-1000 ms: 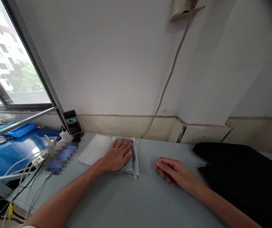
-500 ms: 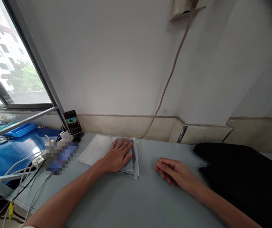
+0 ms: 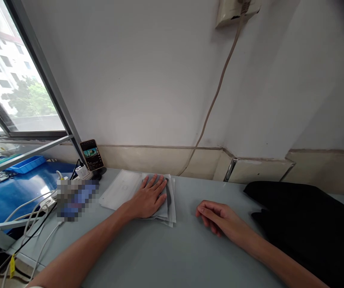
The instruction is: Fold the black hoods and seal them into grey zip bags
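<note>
My left hand [image 3: 149,198] lies flat with its fingers spread on a grey folded piece [image 3: 163,212], cloth by its look, on a pile of translucent plastic bags [image 3: 120,189]. Much of the grey piece is hidden under the palm. To the right, my right hand [image 3: 216,216] rests on the grey table [image 3: 159,256] with its fingers loosely curled in and the thumb against the index finger. Nothing shows in it. Black fabric [image 3: 310,224] lies in a heap to the right, beside my right forearm.
A lit phone [image 3: 92,155] stands upright against the wall. Near it are a power strip with a white charger [image 3: 81,172], a blurred-out item [image 3: 78,200] and several cables. Beyond the metal frame, a blue tray [image 3: 27,164] sits on a blue surface. A cord [image 3: 216,92] hangs down the wall.
</note>
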Motion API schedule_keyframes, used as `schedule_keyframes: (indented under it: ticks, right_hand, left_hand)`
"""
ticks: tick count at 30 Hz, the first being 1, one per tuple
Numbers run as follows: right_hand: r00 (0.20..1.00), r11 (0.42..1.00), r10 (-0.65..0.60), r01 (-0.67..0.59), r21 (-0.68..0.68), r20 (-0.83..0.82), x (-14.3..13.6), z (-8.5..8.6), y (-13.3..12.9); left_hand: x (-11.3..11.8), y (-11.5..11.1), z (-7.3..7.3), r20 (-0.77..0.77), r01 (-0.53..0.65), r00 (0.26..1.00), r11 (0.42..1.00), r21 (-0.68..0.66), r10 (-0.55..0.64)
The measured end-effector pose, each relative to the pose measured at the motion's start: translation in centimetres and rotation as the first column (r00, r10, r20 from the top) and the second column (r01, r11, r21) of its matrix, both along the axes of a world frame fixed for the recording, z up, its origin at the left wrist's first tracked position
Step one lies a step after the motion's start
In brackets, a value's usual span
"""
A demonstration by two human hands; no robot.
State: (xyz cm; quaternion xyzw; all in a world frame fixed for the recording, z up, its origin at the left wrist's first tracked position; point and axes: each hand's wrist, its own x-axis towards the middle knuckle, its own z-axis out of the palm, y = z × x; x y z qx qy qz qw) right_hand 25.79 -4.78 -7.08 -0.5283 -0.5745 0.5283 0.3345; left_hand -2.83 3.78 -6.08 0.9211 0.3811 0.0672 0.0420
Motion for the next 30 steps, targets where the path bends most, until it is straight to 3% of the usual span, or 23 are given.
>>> schedule_keyframes:
  ticks: [16, 30]
  right_hand:
    - [1.000, 1.000, 0.015, -0.015, 0.013, 0.010, 0.1, -0.5, 0.1]
    - [1.000, 1.000, 0.013, -0.013, 0.002, -0.005, 0.0, -0.2, 0.1]
  left_hand:
    - [-0.2, -0.3, 0.0, 0.089, -0.004, 0.996, 0.999, 0.046, 0.000]
    - [0.5, -1.0, 0.6, 0.074, 0.051, 0.994, 0.951, 0.306, -0.077]
